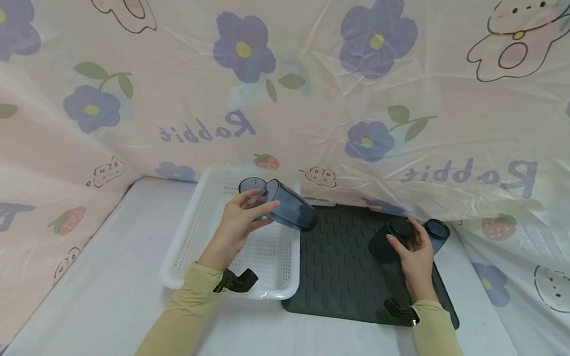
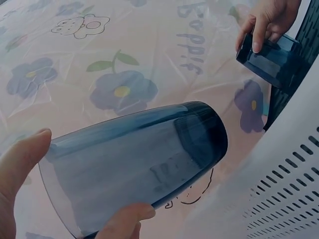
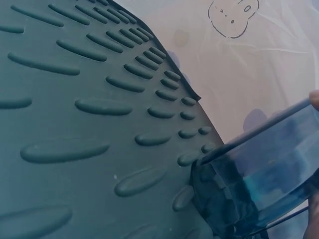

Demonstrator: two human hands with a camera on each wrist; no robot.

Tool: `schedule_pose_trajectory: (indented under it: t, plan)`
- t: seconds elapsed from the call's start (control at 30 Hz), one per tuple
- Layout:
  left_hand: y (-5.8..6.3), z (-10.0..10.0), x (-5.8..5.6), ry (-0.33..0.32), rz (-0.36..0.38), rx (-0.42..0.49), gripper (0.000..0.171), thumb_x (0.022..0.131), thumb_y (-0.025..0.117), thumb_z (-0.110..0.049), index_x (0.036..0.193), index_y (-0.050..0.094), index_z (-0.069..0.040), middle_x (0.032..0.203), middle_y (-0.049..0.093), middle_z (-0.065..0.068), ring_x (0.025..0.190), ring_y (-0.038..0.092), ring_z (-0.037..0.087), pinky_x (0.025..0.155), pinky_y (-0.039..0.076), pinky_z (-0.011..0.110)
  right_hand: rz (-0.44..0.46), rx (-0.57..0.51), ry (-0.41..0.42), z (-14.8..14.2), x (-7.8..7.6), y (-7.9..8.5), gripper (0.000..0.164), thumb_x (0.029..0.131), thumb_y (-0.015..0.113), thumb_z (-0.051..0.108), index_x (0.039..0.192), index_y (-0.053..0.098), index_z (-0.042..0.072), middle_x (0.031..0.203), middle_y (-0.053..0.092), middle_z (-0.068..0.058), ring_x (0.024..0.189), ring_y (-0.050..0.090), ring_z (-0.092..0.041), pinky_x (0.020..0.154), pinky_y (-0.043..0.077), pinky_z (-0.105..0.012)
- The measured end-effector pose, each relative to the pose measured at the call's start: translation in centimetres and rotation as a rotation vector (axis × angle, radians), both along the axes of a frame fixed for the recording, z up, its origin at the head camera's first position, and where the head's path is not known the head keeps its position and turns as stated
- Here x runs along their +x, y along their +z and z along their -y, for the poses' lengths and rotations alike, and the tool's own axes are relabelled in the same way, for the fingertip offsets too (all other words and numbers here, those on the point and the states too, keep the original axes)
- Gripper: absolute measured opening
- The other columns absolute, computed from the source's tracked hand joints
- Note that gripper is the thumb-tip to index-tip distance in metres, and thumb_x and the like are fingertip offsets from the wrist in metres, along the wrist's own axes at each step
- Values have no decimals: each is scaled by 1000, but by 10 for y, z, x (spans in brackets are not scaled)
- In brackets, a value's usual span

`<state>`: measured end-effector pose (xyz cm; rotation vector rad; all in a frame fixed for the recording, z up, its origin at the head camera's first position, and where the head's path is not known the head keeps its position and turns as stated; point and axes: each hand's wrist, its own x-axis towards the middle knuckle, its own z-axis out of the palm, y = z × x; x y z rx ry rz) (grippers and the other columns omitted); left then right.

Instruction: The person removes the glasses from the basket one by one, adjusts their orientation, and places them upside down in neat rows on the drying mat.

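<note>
My left hand [image 1: 237,222] grips a translucent blue tumbler [image 1: 292,208], tilted over the white basket, its thick base pointing right. In the left wrist view, the thumb and a finger lie along the mouth end of this tumbler [image 2: 129,164]. Behind the fingers shows a second round rim [image 1: 252,184]; whether that cup is held or sits in the basket I cannot tell. Over the dark mat, my right hand [image 1: 417,257] holds another blue tumbler [image 1: 382,244] between thumb and fingers. The right wrist view has a tumbler [image 3: 259,174] leaning, its thick base at the mat's edge.
A white perforated basket [image 1: 183,237] sits left of the ridged dark drying mat [image 1: 337,279]. Just beyond the right hand, another blue cup [image 1: 437,232] is at the mat's right side. A patterned sheet [image 1: 292,99] rises behind the white table [image 1: 300,349].
</note>
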<state>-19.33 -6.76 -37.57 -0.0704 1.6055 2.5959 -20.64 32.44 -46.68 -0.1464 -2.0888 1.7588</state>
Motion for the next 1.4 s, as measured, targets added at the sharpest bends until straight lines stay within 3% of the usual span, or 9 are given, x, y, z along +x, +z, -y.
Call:
schedule_pose_trajectory:
  t: [0.23, 0.37, 0.47, 0.63, 0.77, 1.0, 1.4]
  plan:
    - [-2, -7, -3, 4, -15, 10, 63, 82, 74, -1, 138, 44, -4, 124, 43, 20, 85, 64, 19, 86, 54, 40, 15, 59, -6, 0, 1, 2, 71, 84, 74, 4, 144, 40, 20, 142, 42, -8, 131, 40, -17, 110, 31, -27]
    - [-4, -10, -3, 4, -17, 19, 63, 82, 75, -1, 137, 44, -4, 130, 39, 26, 86, 63, 19, 86, 54, 40, 29, 70, -4, 1, 0, 3, 72, 84, 73, 3, 146, 38, 18, 142, 42, -9, 130, 41, -18, 109, 33, -32]
    - [-3, -13, -3, -1, -18, 29, 67, 81, 75, -2, 140, 41, -2, 134, 34, 29, 85, 62, 19, 86, 54, 40, 36, 74, -4, 2, -1, 4, 73, 84, 73, 2, 146, 37, 16, 142, 42, -9, 128, 42, -18, 106, 37, -30]
    - [-4, -18, -4, 7, -21, 53, 65, 81, 75, -1, 138, 43, -2, 129, 38, 26, 85, 62, 19, 87, 54, 41, 13, 75, -4, 2, -1, 5, 73, 83, 72, -2, 146, 38, 13, 141, 43, -11, 126, 44, -18, 98, 41, -20]
    - [-5, -22, -5, 13, -22, 75, 62, 80, 75, 0, 135, 46, -3, 121, 43, 22, 84, 63, 19, 86, 54, 41, -1, 89, -9, 2, 1, 6, 71, 84, 72, 0, 145, 39, 14, 142, 43, -11, 128, 42, -17, 102, 38, -18]
    - [-7, -28, -6, 19, -10, 90, 61, 80, 76, -1, 134, 48, -4, 120, 43, 18, 85, 62, 19, 86, 55, 41, -44, 74, -6, 1, 3, 10, 68, 85, 71, 1, 145, 40, 11, 144, 42, -10, 134, 37, -18, 112, 27, -27]
    - [-7, -41, -6, -8, -2, 137, 62, 80, 77, -3, 134, 46, -4, 111, 49, 16, 88, 60, 20, 88, 54, 41, -111, 24, 39, 18, 23, 50, 64, 87, 68, 0, 145, 41, 9, 143, 43, -14, 135, 36, -21, 114, 25, -31]
